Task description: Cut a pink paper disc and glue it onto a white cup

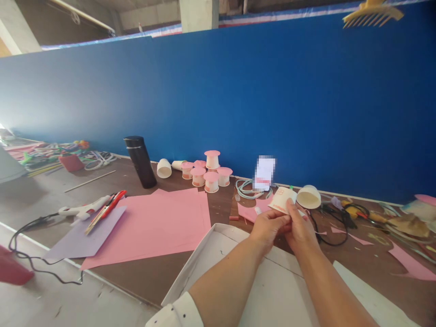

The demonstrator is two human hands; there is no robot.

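My left hand [267, 225] and my right hand [299, 227] are together above the brown table [170, 272], both closed on a small white paper cup with red print [282, 199], held tilted. Just to its right another white paper cup [309, 196] lies on its side with its mouth toward me. A cluster of several upturned paper cups with pink round tops [206, 172] stands further back to the left.
Large pink paper sheet [153, 222], lilac sheet [85, 234], red-handled scissors [107, 209] and a white glue gun [81, 210] with black cord lie left. A black flask [140, 161] stands near the blue wall. A white shallow box [218, 254] sits under my arms. Cables and paper scraps lie right.
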